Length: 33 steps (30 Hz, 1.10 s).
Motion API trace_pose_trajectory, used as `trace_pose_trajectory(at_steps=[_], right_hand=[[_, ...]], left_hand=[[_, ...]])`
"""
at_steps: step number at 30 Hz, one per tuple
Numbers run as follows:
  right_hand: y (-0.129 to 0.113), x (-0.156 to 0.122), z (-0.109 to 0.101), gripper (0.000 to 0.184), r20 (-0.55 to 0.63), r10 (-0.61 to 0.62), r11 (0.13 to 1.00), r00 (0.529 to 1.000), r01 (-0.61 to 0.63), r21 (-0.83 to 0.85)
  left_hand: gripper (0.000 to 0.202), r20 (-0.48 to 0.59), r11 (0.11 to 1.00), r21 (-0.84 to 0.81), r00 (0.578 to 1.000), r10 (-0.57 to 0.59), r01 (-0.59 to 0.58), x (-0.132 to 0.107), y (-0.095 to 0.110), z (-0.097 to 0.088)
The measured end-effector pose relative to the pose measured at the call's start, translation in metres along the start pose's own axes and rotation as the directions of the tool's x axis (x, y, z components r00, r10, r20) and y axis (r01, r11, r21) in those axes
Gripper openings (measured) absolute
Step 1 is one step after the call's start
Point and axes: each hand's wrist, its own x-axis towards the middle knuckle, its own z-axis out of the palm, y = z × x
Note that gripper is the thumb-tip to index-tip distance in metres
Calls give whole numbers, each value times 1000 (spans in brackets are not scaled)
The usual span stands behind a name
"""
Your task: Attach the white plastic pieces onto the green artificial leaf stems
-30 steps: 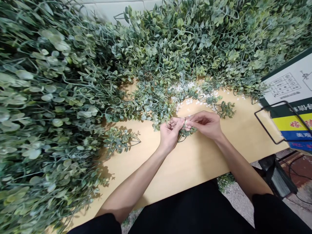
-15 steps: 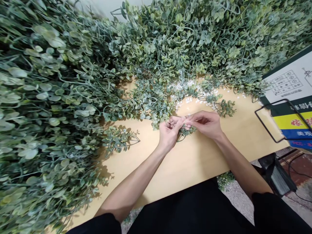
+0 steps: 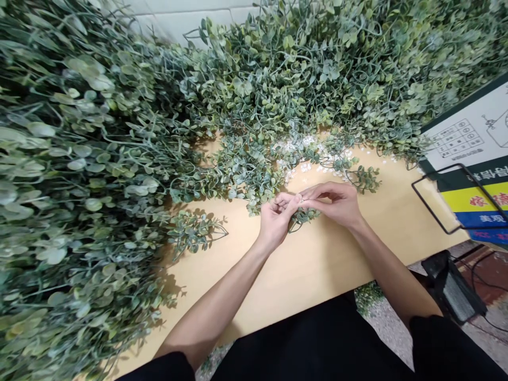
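Holding the sprig (image 3: 306,216) over the desk (image 3: 317,275), left hand (image 3: 277,217) grips and right hand (image 3: 335,202) is pinched closed beside it, contents too small to tell; probably light, springy plastic, leaves likely detachable, so grab the stem.

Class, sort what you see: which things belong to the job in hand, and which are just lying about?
Probably part of the job:
left hand and right hand
leafy sprig by their fingertips
scattered white pieces
heaped greenery

Probably just lying about:
printed panel
black wire frame
black mesh-sided object, lower right
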Motion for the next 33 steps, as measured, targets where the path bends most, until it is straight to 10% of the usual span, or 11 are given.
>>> trace_pose_trajectory(at_steps=[4, 9, 21, 27, 33], right_hand=[[4, 9, -18, 25, -155, -119, 972, 981, 83, -222], [24, 16, -46, 13, -95, -294, 660, 951, 130, -740], [39, 14, -52, 24, 71, -241, 540, 968, 194, -819], [23, 14, -40, 17, -78, -288, 731, 955, 167, -662], [13, 17, -25, 12, -268, -68, 986, 961, 24, -165]], left_hand=[[32, -18, 999, -44, 1000, -24, 23, -1, 1, 3], [32, -32, 992, -126, 999, -17, 13, 1, 4, 6], [37, 42, 997, -78, 999, 17, -14, 1, 1, 2], [65, 51, 1000, -9, 998, 30, -30, -1, -2, 1], [75, -3, 1000, 6, 1000, -4, 4, 0, -2, 2]])
